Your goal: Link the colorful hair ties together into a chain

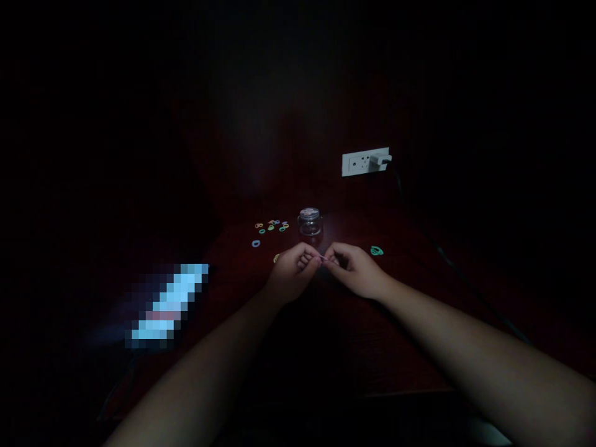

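Observation:
My left hand [295, 267] and my right hand [354, 268] meet over the middle of the table, fingers closed in a pinch. Between their fingertips is a thin, pale pinkish hair tie [322, 257], mostly covered by the fingers. Just beyond them stands a clear, round jar [310, 226] with a lid on top. Several small coloured hair ties [271, 227] lie scattered left of the jar, with a purple one [256, 244] closer to me. A yellow hair tie [276, 257] is partly hidden by my left hand. To the right of my right hand lies a green bunch of hair ties [377, 251].
A glowing, pixelated screen [170, 304] is at the left table edge. On the back wall, a white socket [365, 162] holds a plug [380, 159], whose cable [447, 256] runs down the right side. The dark red table [395, 347] is dimly lit.

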Available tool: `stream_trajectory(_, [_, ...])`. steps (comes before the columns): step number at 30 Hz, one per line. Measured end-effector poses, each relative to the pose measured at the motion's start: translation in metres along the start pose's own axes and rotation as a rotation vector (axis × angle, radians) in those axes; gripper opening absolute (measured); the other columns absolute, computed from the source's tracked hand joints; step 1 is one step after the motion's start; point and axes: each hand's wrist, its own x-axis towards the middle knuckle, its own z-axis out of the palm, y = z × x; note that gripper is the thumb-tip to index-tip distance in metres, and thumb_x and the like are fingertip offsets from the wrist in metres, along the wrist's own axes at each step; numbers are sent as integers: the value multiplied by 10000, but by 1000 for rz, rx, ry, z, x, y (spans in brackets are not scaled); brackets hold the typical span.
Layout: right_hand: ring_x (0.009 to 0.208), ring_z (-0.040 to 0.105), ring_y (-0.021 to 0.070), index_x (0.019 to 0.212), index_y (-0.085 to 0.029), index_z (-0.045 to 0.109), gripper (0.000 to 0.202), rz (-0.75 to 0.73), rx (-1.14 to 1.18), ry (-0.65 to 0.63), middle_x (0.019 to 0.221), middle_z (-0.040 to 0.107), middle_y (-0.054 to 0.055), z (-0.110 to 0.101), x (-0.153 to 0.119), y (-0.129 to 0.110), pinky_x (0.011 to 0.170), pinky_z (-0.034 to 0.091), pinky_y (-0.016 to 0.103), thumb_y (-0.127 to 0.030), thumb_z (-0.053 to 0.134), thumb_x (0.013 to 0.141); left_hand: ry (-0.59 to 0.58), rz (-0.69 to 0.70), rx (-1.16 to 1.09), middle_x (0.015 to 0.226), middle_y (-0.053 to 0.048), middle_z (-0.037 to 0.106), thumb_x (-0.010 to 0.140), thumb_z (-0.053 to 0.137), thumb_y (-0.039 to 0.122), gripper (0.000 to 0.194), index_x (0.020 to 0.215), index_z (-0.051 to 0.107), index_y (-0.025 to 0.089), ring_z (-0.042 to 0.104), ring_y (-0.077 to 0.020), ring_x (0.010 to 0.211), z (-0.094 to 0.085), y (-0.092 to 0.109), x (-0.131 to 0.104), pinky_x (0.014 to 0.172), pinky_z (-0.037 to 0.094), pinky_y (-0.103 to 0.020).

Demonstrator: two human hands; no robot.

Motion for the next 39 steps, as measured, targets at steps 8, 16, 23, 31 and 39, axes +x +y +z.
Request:
stream_trajectory(8, [536, 389, 90, 739, -157, 526, 93, -9, -14, 5, 583, 453, -24, 0, 0, 0, 501, 319, 213, -235, 498, 780, 176, 22, 84, 796, -43, 647, 798, 503, 283, 155, 826, 587, 156, 589, -124, 675, -20, -12, 11, 611, 469, -229])
stream_trajectory(16, [528, 386, 87, 729, -157, 524, 92, -16, -13, 14, 572, 454, -28, 1, 1, -1, 501, 318, 212, -233, 500, 774, 180, -45, 359, 740, -24, 640, 767, 529, 307, 197, 864, 623, 164, 555, -110, 629, -41, -31, 18, 600, 443, -226])
stream_trajectory(23, [532, 394, 84, 730, -155, 530, 77, -10, -11, 17, 576, 470, -25, 1, 1, 1, 496, 313, 205, -219, 506, 765, 107, -15, 451, 699, -13, 638, 757, 543, 310, 159, 795, 614, 173, 550, -107, 594, -35, -28, 20, 568, 419, -218])
stream_trajectory(31, [526, 402, 82, 731, -158, 537, 72, -8, -10, -1, 570, 480, -29, 2, 1, 1, 499, 309, 203, -216, 508, 762, 52, -15, 553, 743, -27, 661, 750, 542, 288, 150, 791, 653, 196, 583, -154, 672, -34, -37, 25, 615, 429, -253])
stream_trajectory(39, [531, 404, 85, 741, -157, 538, 90, -11, -31, 3, 578, 476, -26, 1, 1, 1, 507, 316, 208, -230, 496, 773, 57, 43, 551, 835, -40, 649, 723, 585, 338, 211, 875, 643, 204, 587, -177, 769, -34, -29, 21, 698, 451, -277])
